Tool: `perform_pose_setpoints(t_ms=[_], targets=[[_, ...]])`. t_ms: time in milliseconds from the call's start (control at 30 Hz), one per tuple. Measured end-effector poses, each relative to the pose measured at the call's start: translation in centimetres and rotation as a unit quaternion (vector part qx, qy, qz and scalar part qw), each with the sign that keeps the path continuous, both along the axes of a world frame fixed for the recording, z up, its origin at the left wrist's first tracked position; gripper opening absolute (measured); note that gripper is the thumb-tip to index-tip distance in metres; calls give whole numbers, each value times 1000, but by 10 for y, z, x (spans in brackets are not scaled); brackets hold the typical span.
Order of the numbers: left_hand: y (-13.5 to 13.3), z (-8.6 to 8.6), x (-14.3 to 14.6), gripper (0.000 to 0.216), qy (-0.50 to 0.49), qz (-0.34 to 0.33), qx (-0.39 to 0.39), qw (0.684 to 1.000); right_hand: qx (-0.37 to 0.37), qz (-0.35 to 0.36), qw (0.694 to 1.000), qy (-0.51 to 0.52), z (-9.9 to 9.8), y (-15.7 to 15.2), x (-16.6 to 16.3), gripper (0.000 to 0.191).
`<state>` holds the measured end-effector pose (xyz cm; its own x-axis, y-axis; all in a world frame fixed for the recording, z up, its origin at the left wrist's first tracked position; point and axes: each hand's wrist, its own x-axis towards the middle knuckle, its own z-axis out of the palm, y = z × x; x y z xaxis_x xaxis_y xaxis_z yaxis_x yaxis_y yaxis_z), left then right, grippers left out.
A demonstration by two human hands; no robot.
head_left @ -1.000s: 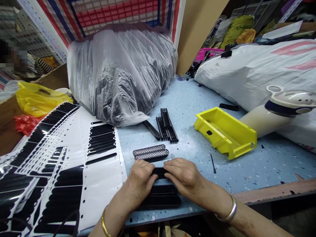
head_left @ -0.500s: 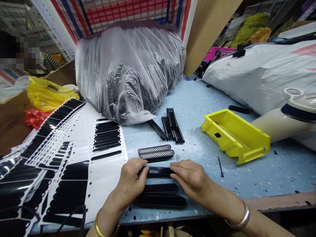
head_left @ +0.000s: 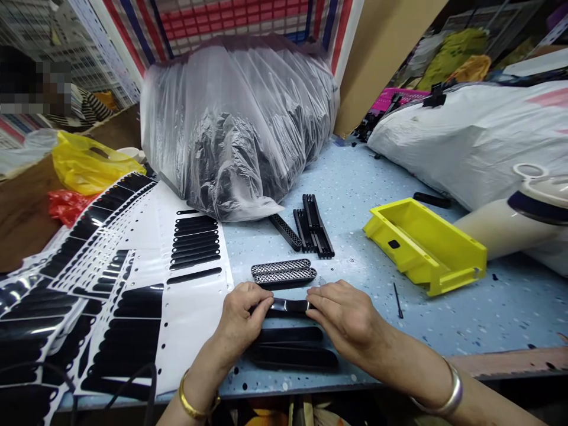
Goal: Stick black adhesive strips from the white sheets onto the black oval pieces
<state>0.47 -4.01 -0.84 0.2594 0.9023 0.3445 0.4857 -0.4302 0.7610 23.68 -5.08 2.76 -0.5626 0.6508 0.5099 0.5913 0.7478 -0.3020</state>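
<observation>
My left hand (head_left: pixel 246 307) and my right hand (head_left: pixel 341 310) pinch the two ends of a glossy black strip (head_left: pixel 288 305), which bows slightly between them. Right under it lies a dark piece, mostly hidden. Nearer the table edge rest two smooth black bars (head_left: pixel 293 357). Just beyond my fingers sit two long pieces with a silvery mesh pattern (head_left: pixel 284 273), side by side. Left of my left hand, white sheets (head_left: pixel 186 337) carry rows of black adhesive-looking strips (head_left: pixel 195 242).
A big clear plastic bag (head_left: pixel 239 118) of dark items stands at the back. Stacked black slotted bars (head_left: pixel 314 228) lie before it. At right are a yellow bin (head_left: pixel 426 248), a small black pin (head_left: pixel 398 302) and a white sack (head_left: pixel 457 136). Another person (head_left: pixel 84 106) is at far left.
The strip between my hands now bends and shines more, and my fingertips sit a little closer together. The whole view has shifted slightly; the other things stay put.
</observation>
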Motion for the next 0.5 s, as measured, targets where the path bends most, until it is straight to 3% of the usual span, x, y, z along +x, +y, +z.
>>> perform_pose_setpoints(t_ms=[500], targets=[[-2, -1, 1, 17, -25, 4, -5, 1000, -12, 28, 999, -35, 11, 1, 1, 17]])
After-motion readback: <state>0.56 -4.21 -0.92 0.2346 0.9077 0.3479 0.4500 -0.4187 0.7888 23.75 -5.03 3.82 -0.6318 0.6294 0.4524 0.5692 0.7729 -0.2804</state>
